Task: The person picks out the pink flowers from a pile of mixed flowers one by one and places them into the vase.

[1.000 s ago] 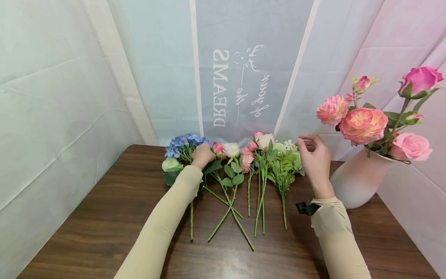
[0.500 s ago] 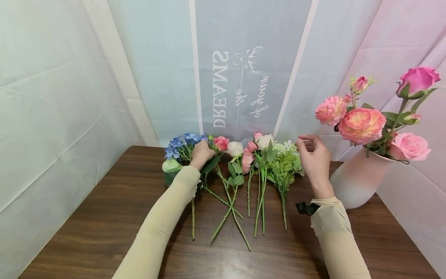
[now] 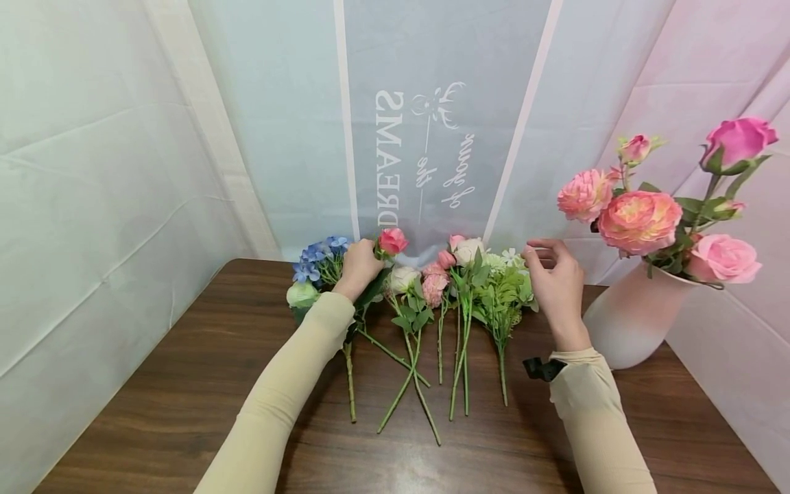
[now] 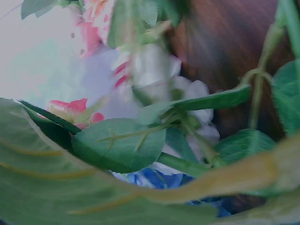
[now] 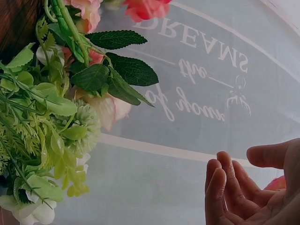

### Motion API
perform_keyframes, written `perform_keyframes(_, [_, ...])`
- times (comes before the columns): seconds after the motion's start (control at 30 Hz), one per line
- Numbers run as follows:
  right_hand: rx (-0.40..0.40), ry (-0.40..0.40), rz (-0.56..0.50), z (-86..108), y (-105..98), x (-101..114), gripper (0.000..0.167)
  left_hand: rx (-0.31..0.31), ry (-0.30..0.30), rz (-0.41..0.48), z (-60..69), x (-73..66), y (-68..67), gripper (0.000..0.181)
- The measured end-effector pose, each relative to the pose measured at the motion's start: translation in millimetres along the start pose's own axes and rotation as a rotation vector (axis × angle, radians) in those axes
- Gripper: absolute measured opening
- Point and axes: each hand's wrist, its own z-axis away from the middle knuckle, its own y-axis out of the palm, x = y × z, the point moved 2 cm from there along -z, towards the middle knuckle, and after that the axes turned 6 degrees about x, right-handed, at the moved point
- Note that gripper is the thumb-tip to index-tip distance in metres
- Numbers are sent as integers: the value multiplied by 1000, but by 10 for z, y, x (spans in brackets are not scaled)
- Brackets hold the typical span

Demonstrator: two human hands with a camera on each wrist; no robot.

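My left hand [image 3: 361,269] has its fingers curled at the upper stem of a red rose [image 3: 392,241], whose bloom stands just right of the fingertips. The grip itself is mostly hidden; leaves fill the left wrist view. Blue flowers [image 3: 317,257] and a pale green bloom [image 3: 302,295] lie to the left of that hand. Right of it lie a white rose [image 3: 404,280] and a pink flower [image 3: 435,287] with crossing stems. Loosely bent and holding nothing, my right hand [image 3: 558,291] hovers beside the green sprays [image 3: 501,295]; its fingers also show in the right wrist view.
A pink and white vase [image 3: 638,319] with several pink and coral flowers [image 3: 642,223] stands at the right of the brown table [image 3: 185,384]. Another white rose [image 3: 468,251] lies near the middle. A printed curtain [image 3: 450,41] hangs behind the table.
The red rose has come out from behind the left hand and risen, its head upright above the others. The white rose beside it has dropped and shifted left. The right hand has stayed in place.
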Motion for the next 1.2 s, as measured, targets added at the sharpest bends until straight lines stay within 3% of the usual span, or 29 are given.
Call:
perform_keyframes(0.2, [8,4,-4,-1,3,-9,30,16,56,48,-20,-90,-101,13])
perform_keyframes(0.53, [22,16,2,1,-1,-2,28,34,-2,274,38,-232,-243,30])
perform_keyframes(0.73, [33,18,0,6,1,-2,29,27,-14,404,66,-295,-278,14])
perform_keyframes(1.03, [40,7,-2,7,5,3,29,-37,-17,618,146,-451,-355,13])
perform_keyframes(1.2, [38,-12,-23,15,37,17,28,-114,-4,723,191,-500,-403,12])
